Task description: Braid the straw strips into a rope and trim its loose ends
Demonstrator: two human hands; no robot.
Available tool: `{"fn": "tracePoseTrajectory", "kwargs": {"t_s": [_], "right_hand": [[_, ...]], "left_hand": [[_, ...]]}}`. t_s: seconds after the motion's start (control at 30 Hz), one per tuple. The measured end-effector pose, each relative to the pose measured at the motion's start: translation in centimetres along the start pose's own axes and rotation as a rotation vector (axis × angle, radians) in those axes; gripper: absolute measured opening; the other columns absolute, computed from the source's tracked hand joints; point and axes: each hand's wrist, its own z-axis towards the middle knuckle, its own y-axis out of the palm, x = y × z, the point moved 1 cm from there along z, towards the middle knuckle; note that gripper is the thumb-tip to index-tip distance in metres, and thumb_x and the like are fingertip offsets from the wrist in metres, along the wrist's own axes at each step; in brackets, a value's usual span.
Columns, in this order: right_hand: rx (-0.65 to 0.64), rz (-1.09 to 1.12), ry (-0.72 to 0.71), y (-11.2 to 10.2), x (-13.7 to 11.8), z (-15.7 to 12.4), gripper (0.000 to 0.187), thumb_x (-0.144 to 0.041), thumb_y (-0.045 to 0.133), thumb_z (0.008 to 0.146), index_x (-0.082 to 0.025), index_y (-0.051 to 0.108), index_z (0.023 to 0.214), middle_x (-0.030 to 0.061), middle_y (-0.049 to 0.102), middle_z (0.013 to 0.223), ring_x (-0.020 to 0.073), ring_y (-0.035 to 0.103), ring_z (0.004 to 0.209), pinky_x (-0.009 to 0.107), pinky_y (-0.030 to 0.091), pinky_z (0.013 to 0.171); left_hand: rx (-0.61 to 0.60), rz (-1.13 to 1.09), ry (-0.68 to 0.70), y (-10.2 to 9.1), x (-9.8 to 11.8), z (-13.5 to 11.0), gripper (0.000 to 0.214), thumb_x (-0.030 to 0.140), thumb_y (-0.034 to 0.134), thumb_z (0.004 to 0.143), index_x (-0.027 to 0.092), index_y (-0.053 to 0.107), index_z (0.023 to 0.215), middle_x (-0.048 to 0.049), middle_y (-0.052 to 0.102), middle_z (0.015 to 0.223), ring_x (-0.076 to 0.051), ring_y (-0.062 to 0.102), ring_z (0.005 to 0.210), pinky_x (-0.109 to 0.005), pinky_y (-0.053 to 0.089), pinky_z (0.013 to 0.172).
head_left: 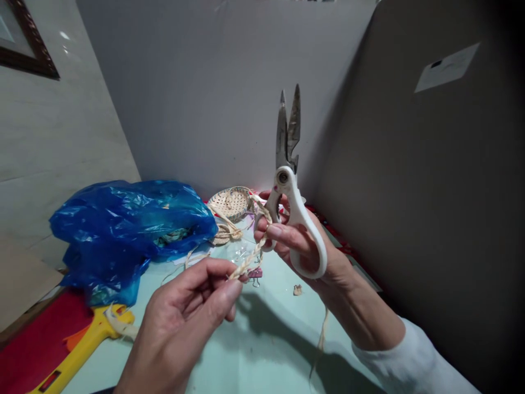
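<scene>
A pale braided cord [253, 256] runs between my two hands above the table. Thumb and fingertips of my left hand [192, 306] pinch its lower end. My right hand [293, 241] pinches the upper part of the braid and also carries the white-handled scissors [286, 180], its fingers through the handles. The blades point up and stand slightly apart, away from the braid. Beyond my right hand the braid curls back, partly hidden by the fingers. A pink binder clip [255, 272] hangs or lies just behind the braid; I cannot tell which.
A blue plastic bag [135, 230] lies at the left back, beside a small woven basket [232, 202] and a coil of braid [222, 234]. A yellow glue gun [88, 347] rests at the left front. A small scrap [297, 290] and loose strands lie on the pale green table [229, 355]. Grey panels [229, 98] enclose the back and right.
</scene>
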Motion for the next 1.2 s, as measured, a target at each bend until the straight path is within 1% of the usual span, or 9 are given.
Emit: {"fn": "tracePoseTrajectory", "kwargs": {"t_s": [0.13, 0.23, 0.4, 0.53, 0.73, 0.83, 1.03, 1.13, 1.2], "right_hand": [[-0.038, 0.016, 0.000, 0.2, 0.0, -0.1, 0.042, -0.020, 0.077, 0.071, -0.025, 0.058, 0.108, -0.0012, 0.062, 0.080, 0.0131, 0.065, 0.074, 0.023, 0.050, 0.061], [-0.045, 0.024, -0.003, 0.3, 0.0, -0.1, 0.040, -0.020, 0.078, 0.071, -0.025, 0.059, 0.107, -0.0014, 0.062, 0.080, 0.0135, 0.065, 0.074, 0.024, 0.052, 0.063], [-0.041, 0.006, 0.018, 0.3, 0.2, -0.1, 0.041, -0.021, 0.078, 0.071, -0.026, 0.060, 0.107, -0.0009, 0.062, 0.082, 0.0148, 0.065, 0.076, 0.026, 0.052, 0.065], [-0.042, -0.088, 0.005, 0.2, 0.5, -0.1, 0.039, -0.026, 0.078, 0.073, -0.026, 0.061, 0.108, -0.0007, 0.060, 0.082, 0.0146, 0.062, 0.074, 0.026, 0.049, 0.061], [0.072, -0.154, 0.024, 0.0, 0.5, 0.1, 0.031, -0.030, 0.079, 0.073, -0.021, 0.056, 0.092, -0.0027, 0.055, 0.074, 0.0094, 0.050, 0.061, 0.024, 0.040, 0.055], [0.124, -0.150, 0.014, -0.1, 0.4, 0.1, 0.032, -0.031, 0.079, 0.072, -0.020, 0.055, 0.090, -0.0047, 0.052, 0.069, 0.0084, 0.048, 0.058, 0.022, 0.038, 0.052], [0.220, -0.172, 0.006, -0.2, 0.6, 0.1, 0.043, -0.028, 0.083, 0.067, -0.019, 0.059, 0.101, -0.0039, 0.057, 0.071, 0.0086, 0.051, 0.060, 0.020, 0.039, 0.050], [0.239, -0.189, 0.020, -0.3, 0.8, 0.2, 0.044, -0.028, 0.085, 0.064, -0.019, 0.060, 0.100, -0.0033, 0.060, 0.072, 0.0087, 0.052, 0.060, 0.019, 0.038, 0.048], [0.248, -0.205, 0.041, -0.4, 0.9, 0.3, 0.046, -0.029, 0.086, 0.061, -0.019, 0.061, 0.099, -0.0035, 0.059, 0.071, 0.0085, 0.052, 0.059, 0.019, 0.037, 0.048]], "left_hand": [[0.035, -0.032, 0.012, 0.0, 0.1, -0.2, 0.025, 0.036, 0.080, 0.065, 0.019, 0.075, 0.082, 0.0008, 0.054, 0.055, -0.009, 0.046, 0.052, -0.018, 0.038, 0.049], [0.036, -0.033, -0.030, 0.0, 0.2, -0.3, 0.026, 0.035, 0.080, 0.064, 0.019, 0.076, 0.085, -0.0014, 0.058, 0.059, -0.009, 0.045, 0.052, -0.019, 0.038, 0.049], [-0.052, -0.024, -0.080, -0.2, 0.2, 0.0, 0.019, 0.031, 0.077, 0.067, 0.020, 0.073, 0.082, -0.0048, 0.064, 0.068, -0.014, 0.053, 0.063, -0.024, 0.044, 0.057], [-0.103, -0.063, -0.072, 0.0, -0.2, 0.3, 0.014, 0.031, 0.074, 0.071, 0.019, 0.069, 0.075, -0.0006, 0.055, 0.064, -0.010, 0.046, 0.057, -0.021, 0.041, 0.053], [-0.047, -0.028, -0.036, 0.3, -0.7, 0.7, 0.019, 0.029, 0.075, 0.072, 0.019, 0.065, 0.084, 0.0011, 0.058, 0.070, -0.008, 0.050, 0.052, -0.020, 0.041, 0.050], [-0.036, 0.051, -0.001, 0.1, -0.8, 1.0, 0.017, 0.031, 0.073, 0.076, 0.021, 0.065, 0.086, 0.0035, 0.058, 0.059, -0.009, 0.051, 0.048, -0.019, 0.041, 0.048], [-0.138, 0.159, -0.044, -0.3, -1.0, 1.2, 0.018, 0.038, 0.066, 0.083, 0.019, 0.068, 0.084, 0.0034, 0.059, 0.052, -0.009, 0.051, 0.043, -0.020, 0.042, 0.049], [-0.201, 0.143, -0.080, -0.1, -0.8, 0.9, 0.020, 0.038, 0.067, 0.081, 0.019, 0.071, 0.085, 0.0009, 0.061, 0.057, -0.010, 0.050, 0.043, -0.021, 0.043, 0.047], [-0.192, 0.093, -0.080, 0.1, -0.6, 0.7, 0.020, 0.035, 0.071, 0.078, 0.018, 0.072, 0.088, -0.0012, 0.063, 0.061, -0.009, 0.048, 0.044, -0.020, 0.040, 0.044]]}}
